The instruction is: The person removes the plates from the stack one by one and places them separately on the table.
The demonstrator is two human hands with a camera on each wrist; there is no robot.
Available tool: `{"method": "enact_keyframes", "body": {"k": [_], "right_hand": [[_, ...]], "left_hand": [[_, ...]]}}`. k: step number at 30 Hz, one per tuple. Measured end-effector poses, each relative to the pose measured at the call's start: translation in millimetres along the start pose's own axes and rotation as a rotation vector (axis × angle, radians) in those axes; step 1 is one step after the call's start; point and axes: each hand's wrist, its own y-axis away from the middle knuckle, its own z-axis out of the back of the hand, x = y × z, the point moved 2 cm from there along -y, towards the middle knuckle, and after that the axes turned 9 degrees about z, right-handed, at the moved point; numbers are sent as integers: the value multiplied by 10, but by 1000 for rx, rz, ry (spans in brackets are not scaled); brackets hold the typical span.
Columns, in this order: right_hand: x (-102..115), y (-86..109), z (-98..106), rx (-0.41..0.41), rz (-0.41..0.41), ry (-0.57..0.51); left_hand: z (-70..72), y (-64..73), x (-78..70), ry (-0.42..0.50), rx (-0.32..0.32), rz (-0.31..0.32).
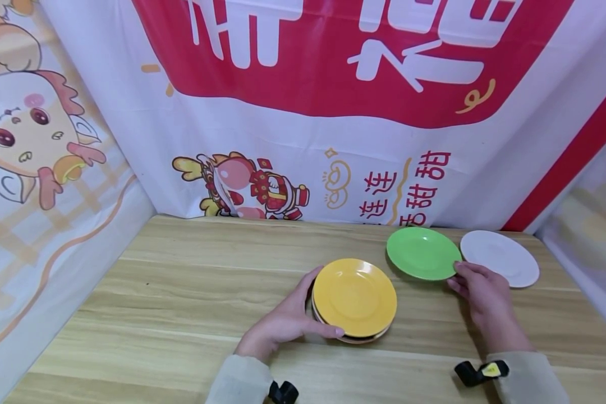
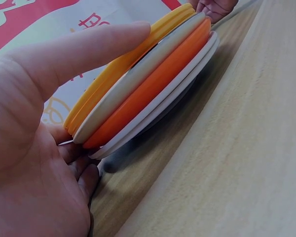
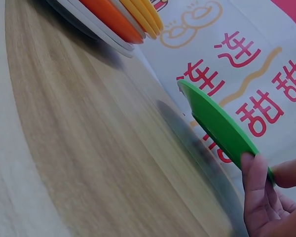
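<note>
My left hand point(image 1: 289, 321) grips a stack of plates at its left side, thumb over the top rim and fingers at the edge. On top is a yellow plate point(image 1: 356, 297); in the left wrist view a cream plate point(image 2: 98, 116), an orange plate point(image 2: 153, 89) and white plate rims point(image 2: 160, 98) show under it. My right hand point(image 1: 490, 297) pinches a green plate point(image 1: 421, 252) by its right rim. That plate is held over the table, its shadow beneath it in the right wrist view. A white plate point(image 1: 505, 261) lies behind the right hand, partly covered by it.
The wooden table point(image 1: 182, 297) meets a printed cloth backdrop point(image 1: 308, 168) along its far edge. Another printed cloth point(image 1: 45, 185) hangs at the left, and a pale cloth point(image 1: 591, 224) at the right, near the white plate.
</note>
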Motion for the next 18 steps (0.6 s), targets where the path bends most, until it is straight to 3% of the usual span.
{"method": "enact_keyframes", "body": {"k": [18], "right_hand": [[-20,-57,55,-7,-2,6]], "left_hand": [[-1,-4,16,-9,-7,8]]}}
